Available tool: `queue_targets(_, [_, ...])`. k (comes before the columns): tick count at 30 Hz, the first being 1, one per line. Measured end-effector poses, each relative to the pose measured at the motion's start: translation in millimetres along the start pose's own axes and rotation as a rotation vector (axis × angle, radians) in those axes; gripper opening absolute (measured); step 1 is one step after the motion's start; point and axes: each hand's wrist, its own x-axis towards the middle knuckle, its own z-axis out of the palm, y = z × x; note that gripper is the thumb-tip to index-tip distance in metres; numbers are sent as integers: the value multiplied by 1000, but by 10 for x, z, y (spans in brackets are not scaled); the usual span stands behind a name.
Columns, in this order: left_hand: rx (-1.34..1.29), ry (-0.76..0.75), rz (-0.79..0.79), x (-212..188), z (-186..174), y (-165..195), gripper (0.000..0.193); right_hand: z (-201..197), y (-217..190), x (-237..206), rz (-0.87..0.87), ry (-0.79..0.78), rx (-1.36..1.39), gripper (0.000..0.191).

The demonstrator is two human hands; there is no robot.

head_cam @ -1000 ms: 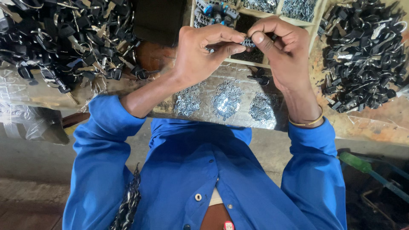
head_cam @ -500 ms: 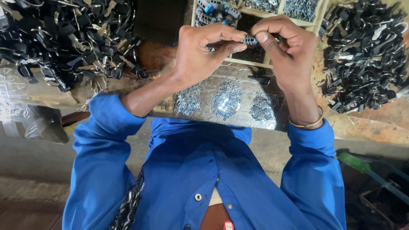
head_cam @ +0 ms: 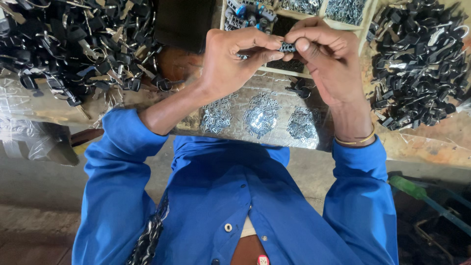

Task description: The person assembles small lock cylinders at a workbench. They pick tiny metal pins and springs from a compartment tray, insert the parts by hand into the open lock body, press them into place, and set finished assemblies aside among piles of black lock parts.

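My left hand [head_cam: 230, 61] and my right hand [head_cam: 331, 61] meet above the bench and pinch one small dark metal part [head_cam: 287, 47] between their fingertips. Both hands hover over a divided wooden tray [head_cam: 294, 73] whose compartments hold small metal pieces. Three little heaps of shiny clips [head_cam: 261, 117] lie on the metal sheet below my wrists. I wear blue sleeves and a thin bangle [head_cam: 354, 141] on the right wrist.
A big pile of black and silver parts [head_cam: 73, 44] covers the bench at the left, and another pile [head_cam: 417, 64] lies at the right. Clear plastic sheeting [head_cam: 24, 137] hangs off the left edge. A green-handled tool [head_cam: 409, 187] lies low at the right.
My hands have stayed together over the tray, with only slight finger movement on the small part.
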Motion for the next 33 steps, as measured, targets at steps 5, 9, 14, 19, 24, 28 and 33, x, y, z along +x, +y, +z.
queue_targets(5, [10,6,1,-2,-3,2,13,37,51,-16,5,66,-2,14])
queue_targets(9, [69,15,5,8,-13,11,13,54,125,-26,17,111,71,15])
queue_targets(14, [64,24,16,12,-15,27,12,72,187,-42,-17,135,60,15])
queue_targets(19, [69,66,8,-7,8,28,13,126,106,-47,-189,71,-467,14])
queue_targets(24, [23,101,-1,-4,13,-7,13,97,-114,-13,-266,-27,-864,32])
queue_targets(28, [-11,79,24,-12,11,-44,14,1,-290,-29,-459,24,-1183,39])
queue_targets(33, [-128,83,29,-29,26,-84,13,-127,-557,-398,-358,13,-1340,22])
